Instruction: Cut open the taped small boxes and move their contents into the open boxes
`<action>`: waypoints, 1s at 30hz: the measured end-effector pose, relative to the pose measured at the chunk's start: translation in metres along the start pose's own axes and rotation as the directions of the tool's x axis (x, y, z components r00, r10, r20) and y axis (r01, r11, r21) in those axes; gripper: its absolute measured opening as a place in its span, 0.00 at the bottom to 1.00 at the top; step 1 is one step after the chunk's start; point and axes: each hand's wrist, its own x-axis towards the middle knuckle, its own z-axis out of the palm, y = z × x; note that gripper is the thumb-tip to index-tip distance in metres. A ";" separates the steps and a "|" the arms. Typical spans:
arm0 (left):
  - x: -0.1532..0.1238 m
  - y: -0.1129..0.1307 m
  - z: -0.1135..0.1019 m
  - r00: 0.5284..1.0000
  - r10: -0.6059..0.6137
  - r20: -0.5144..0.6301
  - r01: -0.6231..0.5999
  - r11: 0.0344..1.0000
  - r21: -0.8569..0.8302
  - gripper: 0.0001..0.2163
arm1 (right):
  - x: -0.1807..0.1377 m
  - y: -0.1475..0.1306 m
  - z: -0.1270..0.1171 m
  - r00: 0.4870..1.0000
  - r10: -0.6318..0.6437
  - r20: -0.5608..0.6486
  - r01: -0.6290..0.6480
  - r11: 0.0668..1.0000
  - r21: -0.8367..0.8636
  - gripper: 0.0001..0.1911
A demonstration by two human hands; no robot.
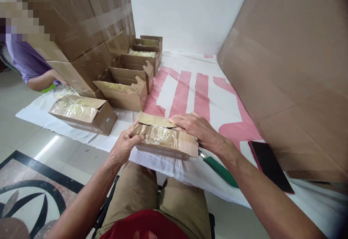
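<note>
A small cardboard box (160,137) with shiny clear tape across its top lies near the table's front edge, its back flap raised and a dark gap beneath. My left hand (126,143) is closed on the left end, thumb on top. My right hand (194,126) reaches over the right end, its fingers curled at the flap's edge. Part of the flap is hidden under those fingers. Beside the box's right end, under my right forearm, lies a green-handled knife or similar tool (220,170); the box covers its front part.
A taped box (81,112) sits to the left. Behind it, several open cardboard boxes (122,87) line a stack of large cartons (89,29). A large cardboard panel (293,72) stands on the right, with a dark phone (270,166) before it. Another person's arm (40,81) shows far left.
</note>
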 end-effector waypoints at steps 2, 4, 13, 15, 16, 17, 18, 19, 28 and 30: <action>0.002 0.005 0.002 0.999 0.000 0.053 0.000 1.000 -0.010 0.16 | 0.002 -0.002 -0.001 1.000 -0.001 0.023 0.002 0.999 -0.040 0.13; 0.004 0.007 0.004 0.997 0.029 0.065 -0.029 1.000 -0.001 0.15 | 0.005 -0.006 -0.001 0.998 0.058 0.016 -0.057 0.996 -0.063 0.16; 0.009 0.008 -0.004 0.989 0.001 0.151 0.000 1.000 0.000 0.22 | -0.058 0.008 -0.008 0.961 0.210 -0.178 -0.170 0.961 0.217 0.19; 0.010 0.009 -0.002 0.994 -0.024 0.109 0.022 1.000 0.021 0.25 | -0.109 0.017 -0.001 0.908 0.350 -0.230 -0.302 0.927 0.220 0.18; 0.011 0.009 0.000 0.995 -0.035 0.097 0.033 0.999 0.019 0.26 | -0.135 0.019 0.007 0.898 0.396 -0.192 -0.365 0.914 0.177 0.17; 0.011 0.009 0.002 0.995 -0.049 0.089 0.048 0.999 0.013 0.26 | -0.157 0.019 0.017 0.898 0.421 -0.125 -0.410 0.906 0.103 0.16; 0.011 0.009 0.004 0.994 -0.065 0.083 0.065 0.998 0.001 0.26 | -0.176 0.019 0.030 0.898 0.433 -0.073 -0.434 0.901 0.001 0.15; 0.010 0.009 0.007 0.994 -0.078 0.075 0.080 0.997 -0.014 0.26 | -0.190 0.017 0.044 0.893 0.448 -0.041 -0.450 0.888 -0.100 0.15; 0.001 -0.003 0.016 1.000 0.003 -0.006 -0.004 0.993 -0.121 0.26 | -0.213 0.021 0.038 0.655 0.726 -0.212 -0.704 0.687 0.177 0.24; 0.003 -0.006 0.017 1.000 0.012 -0.008 -0.013 0.994 -0.113 0.25 | -0.192 0.013 -0.007 0.634 0.765 -0.114 -0.701 0.631 0.332 0.27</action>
